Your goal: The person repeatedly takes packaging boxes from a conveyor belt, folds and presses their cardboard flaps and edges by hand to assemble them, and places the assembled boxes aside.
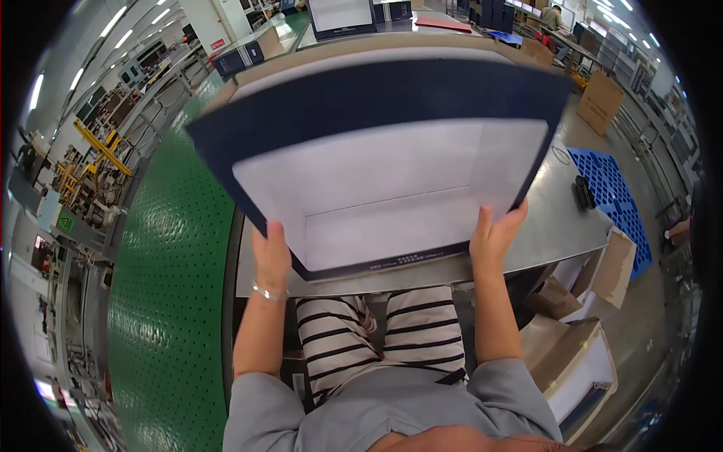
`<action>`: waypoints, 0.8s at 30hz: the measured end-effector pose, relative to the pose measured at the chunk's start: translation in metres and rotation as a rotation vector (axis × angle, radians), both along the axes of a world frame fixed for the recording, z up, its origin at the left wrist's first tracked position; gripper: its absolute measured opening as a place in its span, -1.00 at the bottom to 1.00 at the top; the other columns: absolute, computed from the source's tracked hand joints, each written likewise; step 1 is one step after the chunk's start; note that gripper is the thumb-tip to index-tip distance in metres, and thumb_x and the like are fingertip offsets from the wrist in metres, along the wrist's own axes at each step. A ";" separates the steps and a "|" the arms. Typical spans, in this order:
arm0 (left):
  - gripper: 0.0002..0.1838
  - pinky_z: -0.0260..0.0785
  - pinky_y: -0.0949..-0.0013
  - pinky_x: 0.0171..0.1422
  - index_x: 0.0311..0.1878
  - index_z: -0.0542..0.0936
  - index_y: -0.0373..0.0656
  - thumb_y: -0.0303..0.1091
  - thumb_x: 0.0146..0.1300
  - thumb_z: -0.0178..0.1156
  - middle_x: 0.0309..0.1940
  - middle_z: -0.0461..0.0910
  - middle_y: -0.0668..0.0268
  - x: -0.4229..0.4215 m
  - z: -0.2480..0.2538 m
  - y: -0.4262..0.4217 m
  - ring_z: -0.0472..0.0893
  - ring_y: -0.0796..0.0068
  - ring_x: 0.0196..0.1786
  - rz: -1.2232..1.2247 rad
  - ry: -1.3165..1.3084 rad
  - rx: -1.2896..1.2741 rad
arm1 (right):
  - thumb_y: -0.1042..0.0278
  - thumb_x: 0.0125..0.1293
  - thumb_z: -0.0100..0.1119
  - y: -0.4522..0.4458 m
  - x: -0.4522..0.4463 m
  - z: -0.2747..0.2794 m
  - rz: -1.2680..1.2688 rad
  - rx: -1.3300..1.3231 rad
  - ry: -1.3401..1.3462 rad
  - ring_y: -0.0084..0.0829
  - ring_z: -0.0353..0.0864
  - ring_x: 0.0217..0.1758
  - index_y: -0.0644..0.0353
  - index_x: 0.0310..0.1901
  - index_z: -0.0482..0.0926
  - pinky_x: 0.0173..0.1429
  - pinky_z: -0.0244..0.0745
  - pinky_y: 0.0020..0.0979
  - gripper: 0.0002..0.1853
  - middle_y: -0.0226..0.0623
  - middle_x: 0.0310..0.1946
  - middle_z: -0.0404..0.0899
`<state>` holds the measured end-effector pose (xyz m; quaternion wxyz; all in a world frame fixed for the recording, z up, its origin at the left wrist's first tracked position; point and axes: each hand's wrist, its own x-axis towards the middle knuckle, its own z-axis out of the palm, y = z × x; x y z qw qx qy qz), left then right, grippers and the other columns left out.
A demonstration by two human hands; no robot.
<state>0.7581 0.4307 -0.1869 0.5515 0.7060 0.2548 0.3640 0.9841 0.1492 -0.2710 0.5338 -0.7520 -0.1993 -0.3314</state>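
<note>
Both my hands (273, 260) (497, 235) grip the box (376, 94) by its lower sides; light, stiff cardboard, I judge, likely to crease, so its side edges suit my hold.

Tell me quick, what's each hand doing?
Left hand: gripping the box by its left side, thumb up.
Right hand: gripping the same box at its right side.

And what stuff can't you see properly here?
- Head view: some fingers of the left hand and right hand, hidden behind the navy-rimmed box.
- Head view: the white print on its lower rim, too small to read.
- Head view: part of the metal table, covered by that box.
- Head view: the distant worker's hands, too small.
</note>
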 end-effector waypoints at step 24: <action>-0.23 -0.18 -0.04 0.59 0.41 0.44 -0.01 0.18 0.18 0.22 0.45 0.35 0.29 0.070 0.078 0.000 0.28 0.26 0.50 0.309 0.053 1.586 | 0.32 0.04 0.31 0.083 0.016 0.154 0.212 -0.263 -0.740 -0.30 0.50 0.05 0.15 0.10 0.65 0.28 0.27 -0.24 -0.50 -0.35 0.02 0.57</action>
